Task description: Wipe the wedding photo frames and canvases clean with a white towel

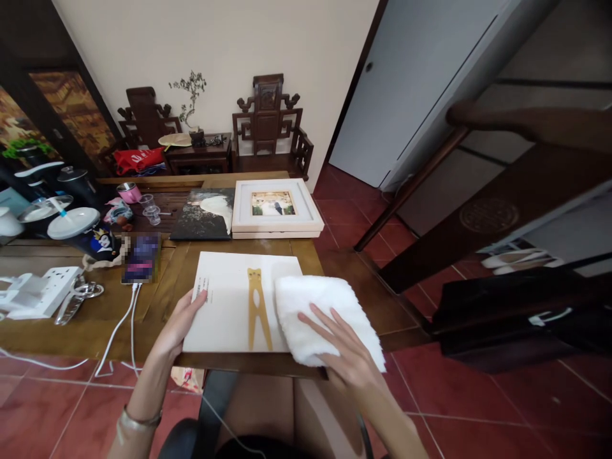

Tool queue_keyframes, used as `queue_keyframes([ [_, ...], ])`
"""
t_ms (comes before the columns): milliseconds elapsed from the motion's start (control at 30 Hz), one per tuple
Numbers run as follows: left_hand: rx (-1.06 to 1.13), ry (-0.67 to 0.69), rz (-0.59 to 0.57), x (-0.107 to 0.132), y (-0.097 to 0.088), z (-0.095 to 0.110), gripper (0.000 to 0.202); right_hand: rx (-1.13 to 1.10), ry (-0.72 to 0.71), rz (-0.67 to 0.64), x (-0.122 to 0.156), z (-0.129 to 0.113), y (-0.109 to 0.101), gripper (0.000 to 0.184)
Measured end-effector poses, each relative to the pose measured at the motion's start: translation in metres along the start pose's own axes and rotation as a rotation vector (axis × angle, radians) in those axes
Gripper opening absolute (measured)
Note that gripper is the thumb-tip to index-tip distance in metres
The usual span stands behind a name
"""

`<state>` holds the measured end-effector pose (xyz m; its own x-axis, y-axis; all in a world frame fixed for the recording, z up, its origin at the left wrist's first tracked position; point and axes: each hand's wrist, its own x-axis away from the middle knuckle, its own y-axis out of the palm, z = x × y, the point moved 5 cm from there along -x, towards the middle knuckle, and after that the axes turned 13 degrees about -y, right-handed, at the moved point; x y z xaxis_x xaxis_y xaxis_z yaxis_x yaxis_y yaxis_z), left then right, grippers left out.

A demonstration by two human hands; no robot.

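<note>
A flat white panel like a book cover or box lid [224, 319] lies at the table's near edge, with small dark print on its left side. On it shows a yellow cat-headed shape with two long legs [259, 312]; I cannot tell whether it is printed or loose. My left hand [179, 322] grips the panel's left edge, thumb on top and fingers partly hidden. A fluffy white cloth [306, 296] covers the panel's right side and hangs past its edge. My right hand [337, 338] rests on the cloth, fingers spread; its thumb is hidden.
Behind the panel lie a white-framed picture [243, 220] and a dark picture [186, 223]. At left are a phone [141, 258] with white cables, a power strip [52, 290], a claw clip [79, 294] and a lidded cup [79, 223]. A wooden chair [444, 217] stands right.
</note>
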<state>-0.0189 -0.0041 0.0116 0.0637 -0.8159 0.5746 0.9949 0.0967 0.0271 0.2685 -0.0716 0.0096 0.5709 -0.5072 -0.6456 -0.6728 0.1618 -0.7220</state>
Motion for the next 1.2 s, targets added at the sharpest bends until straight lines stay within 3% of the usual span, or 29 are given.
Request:
queue_keyframes([
  [100,-0.223,0.107,0.131,-0.001,-0.006,0.012,0.051,0.015,0.002,-0.017,-0.005,0.004,0.0,0.032],
  [233,-0.593,0.356,0.379,0.002,-0.008,0.027,0.053,0.039,-0.013,-0.012,-0.014,0.009,0.0,0.031],
  [400,-0.942,0.627,0.535,0.006,0.005,0.023,0.031,0.098,-0.038,-0.029,-0.016,0.009,0.007,0.031],
  [467,-1.001,0.691,0.478,0.003,0.01,0.015,0.036,0.095,-0.038,-0.031,-0.016,0.009,0.007,0.031],
  [533,-1.016,0.721,0.327,-0.002,0.015,0.006,0.045,0.077,-0.03,-0.057,-0.018,0.01,0.003,0.033],
  [633,-1.03,0.752,0.177,-0.009,0.018,-0.002,0.046,0.053,-0.009,-0.168,-0.027,0.019,-0.001,0.045],
  [800,-1.027,0.797,0.131,-0.011,0.019,0.003,0.038,0.098,0.02,-0.347,-0.062,0.058,0.01,0.063],
  [967,-0.985,0.781,0.18,-0.014,0.019,0.004,0.033,0.14,-0.002,-0.396,-0.088,0.086,0.027,0.06],
  [1067,-0.934,0.756,0.186,-0.017,0.018,0.001,0.04,0.095,-0.041,-0.389,-0.077,0.069,0.023,0.056],
  [1200,-0.921,0.745,0.179,-0.02,0.018,0.0,0.047,0.009,-0.086,-0.385,-0.04,0.017,0.007,0.051],
])
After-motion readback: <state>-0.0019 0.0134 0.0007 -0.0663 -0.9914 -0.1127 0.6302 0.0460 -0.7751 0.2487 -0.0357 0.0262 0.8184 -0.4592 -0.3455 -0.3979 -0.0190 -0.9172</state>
